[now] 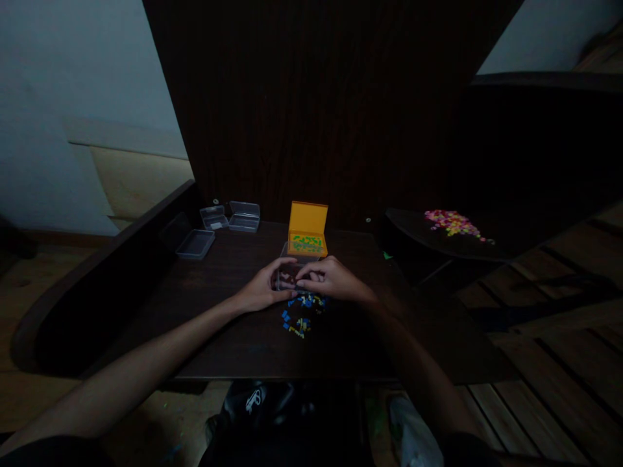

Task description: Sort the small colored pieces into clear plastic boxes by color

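In the head view, my left hand (257,290) grips the left side of a small clear plastic box (278,283), its thumb along the near edge. The box's lid stands open at the far side, and dark reddish bits show inside. My right hand (335,280) reaches over the box with its fingers curled and pinched together; whatever they hold is too small to make out. Just below the hands lies a loose pile of small blue and yellow pieces (304,323). Beyond the box stands an open yellow case (308,218) with green and grey pieces in it.
Several clear plastic boxes (195,244) stand open at the back left of the dark wooden table (219,344). To the right, pink and yellow pieces (455,224) are heaped on a dark raised surface. A green scrap (387,255) lies near the table's right side.
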The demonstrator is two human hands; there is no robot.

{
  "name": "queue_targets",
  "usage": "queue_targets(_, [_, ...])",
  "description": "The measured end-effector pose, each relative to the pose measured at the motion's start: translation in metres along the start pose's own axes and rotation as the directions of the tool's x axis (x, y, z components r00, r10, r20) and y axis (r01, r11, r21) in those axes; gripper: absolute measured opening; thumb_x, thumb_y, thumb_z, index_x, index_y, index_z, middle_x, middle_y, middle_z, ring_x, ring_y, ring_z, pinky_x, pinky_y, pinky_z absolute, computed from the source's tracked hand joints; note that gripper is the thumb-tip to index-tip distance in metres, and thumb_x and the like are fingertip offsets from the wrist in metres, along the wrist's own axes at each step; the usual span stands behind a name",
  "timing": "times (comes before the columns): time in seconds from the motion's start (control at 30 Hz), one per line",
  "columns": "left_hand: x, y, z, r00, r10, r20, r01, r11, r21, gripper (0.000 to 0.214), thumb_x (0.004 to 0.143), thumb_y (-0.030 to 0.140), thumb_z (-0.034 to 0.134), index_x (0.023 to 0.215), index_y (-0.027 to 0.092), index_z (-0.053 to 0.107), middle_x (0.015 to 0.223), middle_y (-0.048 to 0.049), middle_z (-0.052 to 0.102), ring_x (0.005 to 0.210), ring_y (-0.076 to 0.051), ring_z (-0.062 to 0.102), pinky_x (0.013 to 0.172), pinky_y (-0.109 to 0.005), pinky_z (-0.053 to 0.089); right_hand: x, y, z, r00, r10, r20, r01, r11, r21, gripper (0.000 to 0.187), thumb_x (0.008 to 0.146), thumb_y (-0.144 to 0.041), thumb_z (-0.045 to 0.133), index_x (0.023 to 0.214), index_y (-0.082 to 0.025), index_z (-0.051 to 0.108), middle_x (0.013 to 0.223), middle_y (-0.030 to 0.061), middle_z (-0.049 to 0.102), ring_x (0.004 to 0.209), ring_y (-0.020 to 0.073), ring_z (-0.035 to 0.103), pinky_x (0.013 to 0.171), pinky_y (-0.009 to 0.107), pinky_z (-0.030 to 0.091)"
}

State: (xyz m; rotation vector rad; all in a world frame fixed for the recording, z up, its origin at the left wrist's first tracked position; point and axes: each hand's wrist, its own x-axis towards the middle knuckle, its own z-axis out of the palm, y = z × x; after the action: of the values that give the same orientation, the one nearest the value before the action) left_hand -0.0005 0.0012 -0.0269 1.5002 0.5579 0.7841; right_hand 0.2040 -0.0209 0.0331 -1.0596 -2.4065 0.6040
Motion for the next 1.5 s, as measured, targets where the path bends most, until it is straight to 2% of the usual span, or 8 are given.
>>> queue_targets(0.17, [-0.002,0.007,0.004,0.999,0.041,0.001,-0.041,0.998,0.045,0.068,0.066,0.020,0.077,0.125,0.016,0.043,0.111,-0.0087,0.062,0.101,-0.021,0.062,0.089,-0.036,0.050,0.022,-0.010,0.001,0.993,-0.007,0.114,0.026,0.985,-0.170,0.017,0.082,-0.022,0.063,0.093,-0.015,0.073,0.065,-0.0009,0.061,0.055,0.0081,0.048,0.056,0.020,0.032])
queue_targets(0.3, [-0.002,0.010,0.006,0.999,0.050,0.001,-0.050,0.998,0.040,0.069,0.066,0.020,0.077,0.126,0.016,0.043,0.109,-0.0086,0.063,0.101,-0.021,0.063,0.088,-0.035,0.051,0.032,-0.012,0.002,0.971,-0.051,0.232,0.089,0.984,-0.155,0.016,0.082,-0.018,0.061,0.093,-0.017,0.073,0.077,0.0012,0.067,0.063,0.0098,0.055,0.060,0.021,0.035])
queue_targets(0.63, [0.000,0.008,0.005,0.997,0.080,0.001,-0.080,0.996,0.032,0.068,0.066,0.019,0.077,0.126,0.016,0.045,0.109,-0.0083,0.064,0.103,-0.022,0.063,0.090,-0.037,0.050,0.035,-0.011,0.001,0.960,-0.088,0.267,0.126,0.984,-0.130,0.018,0.083,-0.018,0.062,0.098,-0.019,0.073,0.088,0.0024,0.072,0.072,0.0127,0.063,0.067,0.023,0.041])
queue_targets(0.93, [0.000,0.006,0.003,0.998,0.059,0.003,-0.059,0.997,-0.044,0.069,0.065,0.018,0.078,0.126,0.017,0.044,0.108,-0.0076,0.065,0.100,-0.021,0.064,0.090,-0.037,0.050,0.031,-0.011,-0.004,0.973,-0.064,0.221,0.095,0.987,-0.131,0.018,0.082,-0.016,0.062,0.097,-0.019,0.073,0.087,0.0027,0.072,0.072,0.0127,0.062,0.066,0.022,0.040])
queue_targets(1.13, [0.001,0.004,-0.001,1.000,-0.002,-0.013,0.000,0.992,-0.124,0.068,0.065,0.019,0.079,0.124,0.019,0.046,0.105,-0.0069,0.066,0.094,-0.019,0.065,0.091,-0.042,0.049,0.021,-0.006,-0.017,0.998,-0.054,-0.009,0.053,0.993,-0.106,0.017,0.084,-0.020,0.059,0.093,-0.013,0.073,0.063,-0.0004,0.062,0.055,0.0085,0.050,0.056,0.020,0.035])
queue_targets(1.23, [0.003,0.001,-0.004,0.999,-0.003,-0.035,-0.001,0.994,-0.112,0.069,0.065,0.019,0.079,0.124,0.019,0.046,0.111,-0.0091,0.065,0.098,-0.020,0.064,0.094,-0.043,0.048,0.013,-0.010,-0.023,0.996,-0.072,-0.042,0.071,0.997,-0.041,0.018,0.084,-0.023,0.060,0.089,-0.012,0.073,0.055,-0.0033,0.054,0.049,0.0064,0.042,0.052,0.019,0.031])
queue_targets(1.37, [0.004,0.000,-0.010,0.996,-0.005,-0.085,0.000,0.998,-0.055,0.069,0.064,0.019,0.080,0.125,0.018,0.046,0.116,-0.0113,0.063,0.102,-0.021,0.063,0.095,-0.042,0.047,0.004,-0.023,-0.021,0.990,-0.086,0.109,0.084,0.996,0.020,0.020,0.082,-0.029,0.063,0.087,-0.013,0.073,0.052,-0.0051,0.051,0.046,0.0057,0.040,0.052,0.019,0.032])
queue_targets(1.5, [0.006,0.002,-0.014,0.993,-0.020,-0.118,0.016,0.999,-0.033,0.069,0.064,0.020,0.080,0.125,0.017,0.046,0.119,-0.0117,0.061,0.102,-0.020,0.063,0.096,-0.041,0.047,-0.004,-0.030,-0.004,0.936,-0.086,0.340,0.095,0.995,-0.011,0.019,0.082,-0.033,0.065,0.088,-0.017,0.073,0.058,-0.0035,0.057,0.051,0.0070,0.048,0.054,0.020,0.033])
